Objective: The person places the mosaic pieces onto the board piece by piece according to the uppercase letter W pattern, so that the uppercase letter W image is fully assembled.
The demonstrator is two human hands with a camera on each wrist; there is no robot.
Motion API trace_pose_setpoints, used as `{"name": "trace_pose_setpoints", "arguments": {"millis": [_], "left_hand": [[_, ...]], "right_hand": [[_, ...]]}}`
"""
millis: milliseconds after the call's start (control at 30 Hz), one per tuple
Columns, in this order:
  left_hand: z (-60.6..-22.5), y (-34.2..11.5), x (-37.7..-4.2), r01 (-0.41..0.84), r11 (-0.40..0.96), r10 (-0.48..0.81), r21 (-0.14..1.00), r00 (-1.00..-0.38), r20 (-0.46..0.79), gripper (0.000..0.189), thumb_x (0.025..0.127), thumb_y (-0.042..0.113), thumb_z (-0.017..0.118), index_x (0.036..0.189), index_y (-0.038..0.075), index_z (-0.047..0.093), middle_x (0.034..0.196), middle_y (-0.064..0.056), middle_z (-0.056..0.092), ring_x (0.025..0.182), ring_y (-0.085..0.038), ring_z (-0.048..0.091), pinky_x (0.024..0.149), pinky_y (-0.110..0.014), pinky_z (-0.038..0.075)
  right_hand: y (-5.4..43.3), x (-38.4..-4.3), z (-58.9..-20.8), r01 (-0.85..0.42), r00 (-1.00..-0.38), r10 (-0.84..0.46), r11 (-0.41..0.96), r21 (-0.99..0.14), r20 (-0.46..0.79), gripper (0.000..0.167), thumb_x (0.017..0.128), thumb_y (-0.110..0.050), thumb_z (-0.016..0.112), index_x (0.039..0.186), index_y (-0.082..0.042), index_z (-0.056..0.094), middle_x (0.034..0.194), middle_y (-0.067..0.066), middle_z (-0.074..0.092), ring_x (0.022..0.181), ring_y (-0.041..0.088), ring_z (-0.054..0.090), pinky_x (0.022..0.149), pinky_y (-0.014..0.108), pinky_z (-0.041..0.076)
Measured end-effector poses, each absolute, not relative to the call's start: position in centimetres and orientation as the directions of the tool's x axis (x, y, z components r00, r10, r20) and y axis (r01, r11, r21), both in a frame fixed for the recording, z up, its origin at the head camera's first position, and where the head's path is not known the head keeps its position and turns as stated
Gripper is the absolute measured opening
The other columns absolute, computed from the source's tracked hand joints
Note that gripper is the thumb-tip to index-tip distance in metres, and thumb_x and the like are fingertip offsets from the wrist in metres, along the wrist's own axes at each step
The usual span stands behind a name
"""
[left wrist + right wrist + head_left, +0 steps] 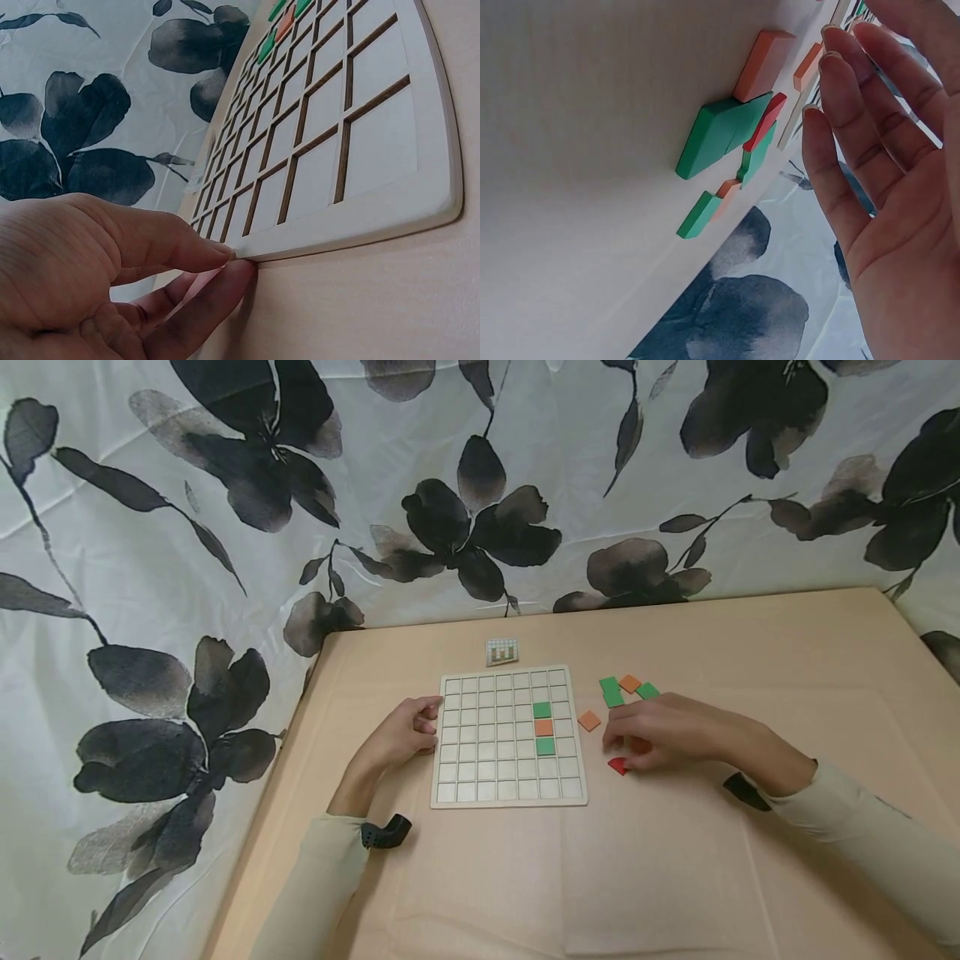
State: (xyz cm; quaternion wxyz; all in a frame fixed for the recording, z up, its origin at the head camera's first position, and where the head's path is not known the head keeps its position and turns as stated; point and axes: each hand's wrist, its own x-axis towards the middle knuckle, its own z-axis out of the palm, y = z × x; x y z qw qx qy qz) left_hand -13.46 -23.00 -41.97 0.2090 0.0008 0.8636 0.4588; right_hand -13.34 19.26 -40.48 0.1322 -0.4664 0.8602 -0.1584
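Observation:
A white grid board [509, 806] lies on the table, two green tiles and one orange tile [543, 727] in one column of its squares. At its left edge my left hand [397, 735] pinches the rim between thumb and fingertip; the left wrist view shows the thumb [202, 251] against the edge. My right hand [667, 731] hovers low over loose tiles right of the board, thumb beside a red tile [617, 766]. Its fingers [847, 97] look relaxed and slightly bent in the right wrist view, with no tile visible between them; the thumb tip is out of frame there.
Loose green tiles [612, 699] and orange tiles [588, 721] lie between the board and my right hand. A small patterned card or block [502, 652] sits behind the board. Floral cloth [480, 527] hangs beyond the table's back and left edges.

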Motion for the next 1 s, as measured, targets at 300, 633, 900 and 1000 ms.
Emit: {"name": "trace_pose_setpoints", "arguments": {"millis": [300, 633, 900, 1000], "left_hand": [[-42.0, -23.1, -13.4, -0.185, 0.559, 0.208, 0.808, -0.912, -0.353, 0.071, 0.088, -0.018, 0.061, 0.153, 0.003, 0.042, 0.123, -0.017, 0.043, 0.094, -0.022, 0.049, 0.072, -0.031, 0.056], [-42.0, -23.1, -13.4, -0.181, 0.56, 0.215, 0.809, -0.911, -0.353, 0.071, 0.088, -0.018, 0.061, 0.153, 0.003, 0.041, 0.123, -0.017, 0.043, 0.095, -0.022, 0.049, 0.072, -0.031, 0.056], [-42.0, -23.1, -13.5, -0.184, 0.562, 0.211, 0.806, -0.911, -0.355, 0.07, 0.089, -0.017, 0.061, 0.153, 0.003, 0.041, 0.123, -0.017, 0.043, 0.095, -0.022, 0.05, 0.072, -0.031, 0.056], [-41.9, -23.0, -13.4, -0.183, 0.566, 0.207, 0.804, -0.912, -0.354, 0.07, 0.089, -0.017, 0.061, 0.153, 0.003, 0.042, 0.123, -0.017, 0.043, 0.095, -0.022, 0.05, 0.072, -0.031, 0.056]], "right_hand": [[19.3, -12.9, -41.1, -0.784, -0.496, -0.864, 0.49, -0.38, -0.089, 0.023, 0.083, -0.022, 0.083, 0.102, -0.03, 0.074, 0.094, -0.014, 0.06, 0.079, 0.001, 0.052, 0.066, 0.021, 0.047], [18.9, -13.0, -41.9, -0.816, -0.494, -0.869, 0.479, -0.324, -0.039, 0.017, 0.083, -0.021, 0.081, 0.093, -0.03, 0.071, 0.088, -0.015, 0.057, 0.074, -0.002, 0.048, 0.062, 0.02, 0.043], [18.8, -13.3, -41.3, -0.789, -0.582, -0.813, 0.571, -0.229, -0.021, 0.02, 0.081, -0.034, 0.085, 0.097, -0.026, 0.074, 0.087, -0.012, 0.057, 0.074, 0.003, 0.049, 0.059, 0.021, 0.042], [19.2, -13.4, -40.9, -0.786, -0.567, -0.823, 0.554, -0.275, -0.034, 0.021, 0.082, -0.024, 0.083, 0.1, -0.029, 0.075, 0.096, -0.013, 0.061, 0.078, 0.003, 0.053, 0.062, 0.021, 0.045]]}}
